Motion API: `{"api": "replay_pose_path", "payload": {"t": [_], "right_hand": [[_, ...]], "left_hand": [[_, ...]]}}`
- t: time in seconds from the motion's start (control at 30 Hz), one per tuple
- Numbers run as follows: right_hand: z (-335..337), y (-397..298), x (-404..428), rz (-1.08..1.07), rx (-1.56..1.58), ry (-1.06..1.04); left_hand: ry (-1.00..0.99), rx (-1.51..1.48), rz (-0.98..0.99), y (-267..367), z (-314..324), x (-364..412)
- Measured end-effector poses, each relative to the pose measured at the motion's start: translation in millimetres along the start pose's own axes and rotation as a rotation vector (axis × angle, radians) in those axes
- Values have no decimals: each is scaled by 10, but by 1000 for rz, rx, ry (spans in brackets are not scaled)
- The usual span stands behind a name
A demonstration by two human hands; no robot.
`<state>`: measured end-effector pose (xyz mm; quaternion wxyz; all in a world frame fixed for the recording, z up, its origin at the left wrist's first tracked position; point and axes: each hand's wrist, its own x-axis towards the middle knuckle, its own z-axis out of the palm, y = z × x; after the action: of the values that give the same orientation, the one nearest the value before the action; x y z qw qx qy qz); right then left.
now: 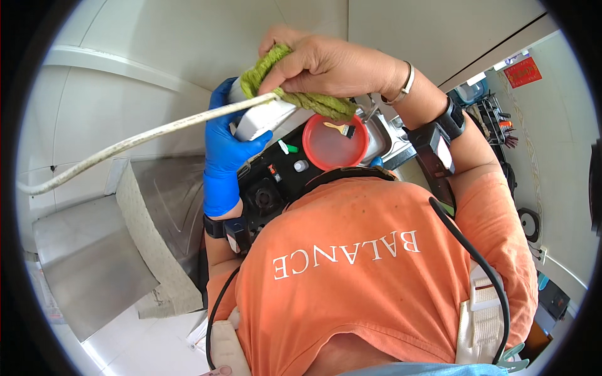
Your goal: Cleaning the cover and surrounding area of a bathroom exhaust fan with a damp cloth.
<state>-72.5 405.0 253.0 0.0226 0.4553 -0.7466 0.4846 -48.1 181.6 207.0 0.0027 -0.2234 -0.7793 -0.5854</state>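
My left hand, in a blue rubber glove, is raised at upper centre-left. It grips a white plastic casing; its far side is hidden by the cloth and my fingers. My bare right hand pinches a damp-looking green cloth against the casing's upper end, and part of the cloth hangs down to the right. A dirty white cable runs from beside the cloth across the front of my gloved fingers to the far left.
Below stands a red basin of cloudy liquid with a wooden-handled paintbrush, beside a steel sink. On the black gas hob are a small white bottle and a green-and-white item. Metal panels are at left.
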Motion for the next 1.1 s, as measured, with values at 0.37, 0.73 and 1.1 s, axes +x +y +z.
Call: {"api": "replay_pose_path", "payload": {"t": [0.37,0.73,1.1], "right_hand": [[-98,-56,51,133,69,-291],[-31,256,-493,328,-310,361],[257,115,-511,20,-716,423]], "left_hand": [[-97,381,256,-59,-16,-18],[53,195,210,-4,-62,-158],[92,349,245,-33,-72,-99]]}}
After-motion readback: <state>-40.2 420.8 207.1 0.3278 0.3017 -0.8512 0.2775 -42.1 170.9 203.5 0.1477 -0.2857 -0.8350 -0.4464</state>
